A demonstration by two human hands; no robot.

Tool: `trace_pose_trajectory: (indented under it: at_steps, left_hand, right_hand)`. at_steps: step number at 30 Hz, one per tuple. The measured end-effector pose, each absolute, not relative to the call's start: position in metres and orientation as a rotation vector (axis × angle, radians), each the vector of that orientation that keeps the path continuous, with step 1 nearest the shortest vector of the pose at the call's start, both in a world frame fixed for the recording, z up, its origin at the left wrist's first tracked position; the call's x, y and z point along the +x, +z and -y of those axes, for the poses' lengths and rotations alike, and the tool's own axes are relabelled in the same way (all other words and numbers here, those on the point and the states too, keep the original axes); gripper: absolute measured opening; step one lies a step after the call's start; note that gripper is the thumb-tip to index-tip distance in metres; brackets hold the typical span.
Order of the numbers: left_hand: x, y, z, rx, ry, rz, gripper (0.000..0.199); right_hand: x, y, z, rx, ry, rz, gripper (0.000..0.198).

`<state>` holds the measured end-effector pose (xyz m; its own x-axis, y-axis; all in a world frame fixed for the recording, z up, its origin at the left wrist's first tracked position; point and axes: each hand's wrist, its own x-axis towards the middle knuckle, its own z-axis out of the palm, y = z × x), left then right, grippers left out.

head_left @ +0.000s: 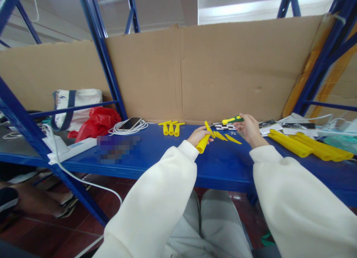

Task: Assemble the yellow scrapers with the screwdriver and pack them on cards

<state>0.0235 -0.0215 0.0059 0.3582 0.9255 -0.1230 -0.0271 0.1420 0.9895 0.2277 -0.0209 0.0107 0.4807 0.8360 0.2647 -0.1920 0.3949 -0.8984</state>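
My left hand (198, 135) grips a yellow plastic tube (203, 144) with a narrow yellow blade piece at its far end. In my right hand (249, 128) is a screwdriver (231, 120) with a yellow and green handle; its shaft points left toward the tube's far end. Whether the tip touches the tube I cannot tell. Several loose yellow blades (221, 136) lie on the blue shelf between my hands. Near them are small metal bits (232, 133), probably screws, and a black-and-white strip (225, 127). Left of my hands stand three yellow T-shaped pieces (171, 128).
More yellow tubes (292, 144) lie at the right, before black-and-white boxes (298, 129). A phone (130, 124) rests on a coiled white cable (141, 126) at the left, near a red bag (97, 122). Cardboard (237, 64) closes the back; blue posts (103, 53) frame the shelf (167, 157).
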Motion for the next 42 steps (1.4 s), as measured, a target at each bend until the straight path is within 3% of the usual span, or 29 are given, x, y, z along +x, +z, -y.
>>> trace_pose_trajectory:
  at_steps: [14, 21, 32, 42]
  left_hand:
    - [0.024, 0.005, 0.023, 1.209, 0.959, -1.036, 0.048]
    - [0.025, 0.005, 0.024, 1.213, 0.958, -1.054, 0.057]
    - [0.025, 0.002, 0.021, 1.225, 0.979, -1.065, 0.060]
    - [0.025, 0.004, 0.024, 1.224, 0.997, -1.074, 0.058]
  right_hand:
    - [0.216, 0.016, 0.032, -0.968, 0.885, 0.917, 0.023]
    - [0.228, 0.005, 0.016, -0.963, 0.738, 0.940, 0.043]
    - [0.226, 0.005, 0.023, -1.018, 0.680, 0.944, 0.041]
    - [0.222, 0.014, 0.033, -1.006, 0.843, 0.919, 0.037]
